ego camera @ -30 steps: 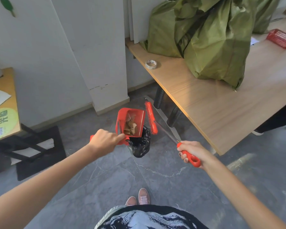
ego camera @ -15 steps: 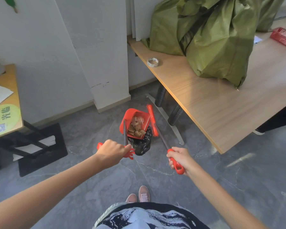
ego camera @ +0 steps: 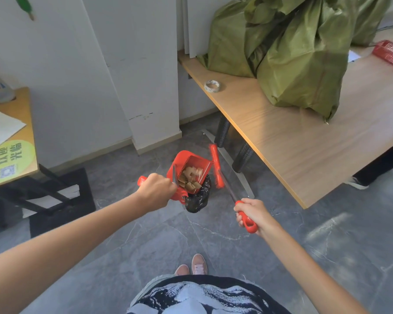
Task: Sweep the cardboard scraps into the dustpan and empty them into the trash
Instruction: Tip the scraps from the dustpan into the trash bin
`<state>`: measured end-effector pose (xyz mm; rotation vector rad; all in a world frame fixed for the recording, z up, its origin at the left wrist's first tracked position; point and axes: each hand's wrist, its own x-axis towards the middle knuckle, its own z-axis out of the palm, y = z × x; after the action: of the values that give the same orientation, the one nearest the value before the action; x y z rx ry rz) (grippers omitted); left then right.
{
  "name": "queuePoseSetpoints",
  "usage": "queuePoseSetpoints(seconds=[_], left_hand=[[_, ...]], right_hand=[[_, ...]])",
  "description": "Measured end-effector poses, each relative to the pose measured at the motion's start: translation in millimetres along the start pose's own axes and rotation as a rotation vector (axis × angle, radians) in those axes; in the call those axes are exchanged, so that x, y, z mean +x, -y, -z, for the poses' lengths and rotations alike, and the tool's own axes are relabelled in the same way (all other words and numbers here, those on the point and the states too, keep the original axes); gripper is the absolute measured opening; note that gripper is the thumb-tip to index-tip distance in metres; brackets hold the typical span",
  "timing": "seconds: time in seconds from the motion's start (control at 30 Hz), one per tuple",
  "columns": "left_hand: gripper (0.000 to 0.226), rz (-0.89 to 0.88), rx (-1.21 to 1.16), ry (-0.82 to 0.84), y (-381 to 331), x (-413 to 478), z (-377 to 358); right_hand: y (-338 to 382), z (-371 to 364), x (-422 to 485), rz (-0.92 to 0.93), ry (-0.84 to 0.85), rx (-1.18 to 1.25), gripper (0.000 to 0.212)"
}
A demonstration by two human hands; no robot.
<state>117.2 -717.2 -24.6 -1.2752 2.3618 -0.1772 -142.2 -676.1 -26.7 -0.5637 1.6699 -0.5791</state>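
Note:
A red dustpan (ego camera: 186,160) is held tilted over a black trash bag (ego camera: 196,197) on the grey floor. Brown cardboard scraps (ego camera: 190,179) lie inside the pan, gathered toward its lower edge above the bag's opening. My left hand (ego camera: 156,191) is shut on the dustpan's handle. My right hand (ego camera: 251,213) is shut on the red grip of a broom, whose dark shaft runs up to the red broom head (ego camera: 216,165) just right of the dustpan.
A wooden table (ego camera: 304,137) with green bags (ego camera: 293,48), a tape roll (ego camera: 212,86) and a red basket (ego camera: 391,53) stands at right, its black legs close behind the broom. A small desk (ego camera: 21,123) and a black base (ego camera: 61,200) are left. A white pillar (ego camera: 143,71) rises behind.
The dustpan has tilted further over the black bag and the scraps have slid to its lower edge. Both hands have shifted slightly; the broom stays beside the pan.

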Motion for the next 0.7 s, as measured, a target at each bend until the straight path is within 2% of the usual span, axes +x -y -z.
queuePoseSetpoints(seconds=[0.23, 0.7], left_hand=[[0.016, -0.048, 0.086, -0.059, 16, 4, 16], [0.015, -0.174, 0.263, -0.040, 35, 36, 45]], right_hand=[[0, 12, -5, 0.025, -0.007, 0.000, 0.018], [7, 15, -21, 0.037, 0.038, 0.121, 0.014]])
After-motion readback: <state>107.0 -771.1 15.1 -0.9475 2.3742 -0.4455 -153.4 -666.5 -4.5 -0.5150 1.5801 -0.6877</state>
